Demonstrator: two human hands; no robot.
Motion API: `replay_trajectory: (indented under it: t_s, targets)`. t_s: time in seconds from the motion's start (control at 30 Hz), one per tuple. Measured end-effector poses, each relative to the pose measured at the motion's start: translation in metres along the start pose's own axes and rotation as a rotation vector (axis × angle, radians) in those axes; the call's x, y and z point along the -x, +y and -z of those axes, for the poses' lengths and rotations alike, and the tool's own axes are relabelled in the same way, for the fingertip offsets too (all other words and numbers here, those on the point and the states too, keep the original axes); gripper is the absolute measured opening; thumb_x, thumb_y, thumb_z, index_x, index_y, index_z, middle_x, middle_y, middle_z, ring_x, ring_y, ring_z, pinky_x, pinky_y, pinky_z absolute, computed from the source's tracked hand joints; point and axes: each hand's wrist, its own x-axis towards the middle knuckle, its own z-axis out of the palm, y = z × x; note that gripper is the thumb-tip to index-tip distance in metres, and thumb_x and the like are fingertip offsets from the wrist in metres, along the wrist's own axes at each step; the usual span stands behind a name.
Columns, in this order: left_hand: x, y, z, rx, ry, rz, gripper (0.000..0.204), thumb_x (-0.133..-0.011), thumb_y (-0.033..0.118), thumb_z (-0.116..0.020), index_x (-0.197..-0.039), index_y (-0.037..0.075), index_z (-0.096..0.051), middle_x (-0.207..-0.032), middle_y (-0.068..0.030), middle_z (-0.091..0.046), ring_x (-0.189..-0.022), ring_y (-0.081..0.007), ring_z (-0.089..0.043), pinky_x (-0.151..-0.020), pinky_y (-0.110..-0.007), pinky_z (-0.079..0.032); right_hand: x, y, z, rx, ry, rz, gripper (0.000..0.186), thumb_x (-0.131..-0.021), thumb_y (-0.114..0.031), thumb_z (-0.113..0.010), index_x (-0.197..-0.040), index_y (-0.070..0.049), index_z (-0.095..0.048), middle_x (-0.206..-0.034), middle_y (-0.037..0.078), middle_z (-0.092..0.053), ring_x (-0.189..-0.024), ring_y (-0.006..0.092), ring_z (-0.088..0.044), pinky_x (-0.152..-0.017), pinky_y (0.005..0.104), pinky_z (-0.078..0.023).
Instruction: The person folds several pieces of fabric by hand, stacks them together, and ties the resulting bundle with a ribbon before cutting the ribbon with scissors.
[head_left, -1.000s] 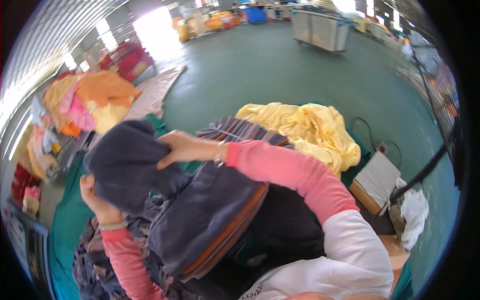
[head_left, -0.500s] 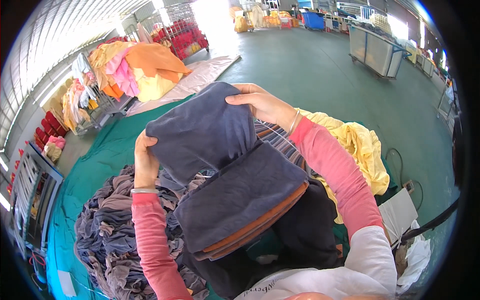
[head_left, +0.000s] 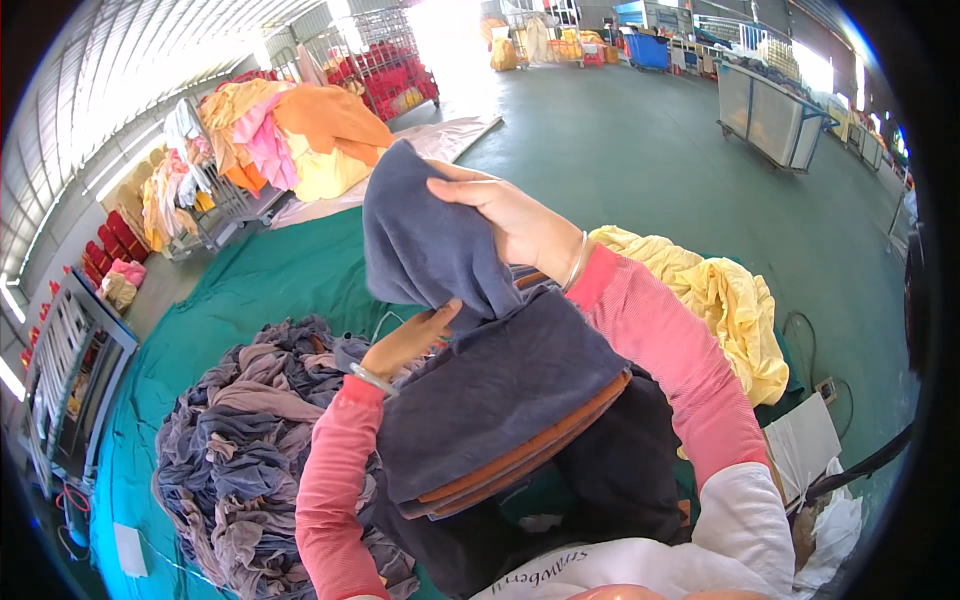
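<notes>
A dark blue-grey cloth, bunched and folded over, is raised in front of me, its lower end meeting the stack on my lap. My right hand grips its upper right side, thumb in front and fingers behind. Below it, my left hand has its fingers stretched out, the tips touching the cloth's lower edge. Across my knees rests a stack of folded cloths, blue-grey on top with brown and grey layers beneath. To its left lies a large heap of crumpled grey and mauve cloths.
Green sheeting covers the floor ahead. Yellow cloth lies on my right, near a cable and a white board. Carts of orange and pink fabric stand far left; a wheeled bin stands far right.
My left hand has let go of the cloth's left corner and moved right and down to its lower edge. The cloth, spread wide before, is now gathered narrower under my right hand.
</notes>
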Motion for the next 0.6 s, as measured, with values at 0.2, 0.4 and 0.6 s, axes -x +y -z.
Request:
replay_trajectory:
  t_s: [0.2, 0.4, 0.6]
  targets:
    - [-0.033, -0.009, -0.003, 1.112, -0.187, -0.25, 0.055, -0.09, 0.042, -0.047, -0.129, 0.004, -0.039, -0.129, -0.013, -0.046, -0.115, -0.0259, -0.048, -0.094, -0.04, -0.038, 0.005, -0.014, 0.036, 0.048, 0.197, 0.064, 0.047, -0.088, -0.014, -0.053, -0.133, -0.011, -0.037, -0.116, 0.007, -0.055, -0.1, 0.0161, -0.057, -0.088, 0.0326, -0.046]
    - [-0.024, -0.011, 0.015, 1.218, 0.067, -0.14, 0.034, -0.083, 0.016, -0.055, -0.115, 0.002, -0.051, -0.112, -0.012, -0.059, -0.101, -0.0258, -0.057, -0.09, -0.04, -0.042, 0.039, -0.029, 0.121, 0.695, 0.534, 0.006, 0.039, -0.088, -0.015, -0.054, -0.122, 0.002, -0.046, -0.105, 0.01, -0.058, -0.092, 0.0144, -0.058, -0.081, 0.0296, -0.047]
    - [-0.011, -0.008, 0.041, 1.229, 0.191, -0.528, 0.022, -0.08, 0.003, -0.05, -0.102, 0.004, -0.045, -0.108, -0.014, -0.057, -0.099, -0.029, -0.056, -0.088, -0.045, -0.044, 0.052, -0.021, 0.126, 0.257, 0.612, 0.08, 0.035, -0.082, -0.013, -0.06, -0.111, 0.002, -0.049, -0.099, 0.009, -0.06, -0.085, 0.0166, -0.06, -0.075, 0.0306, -0.049]
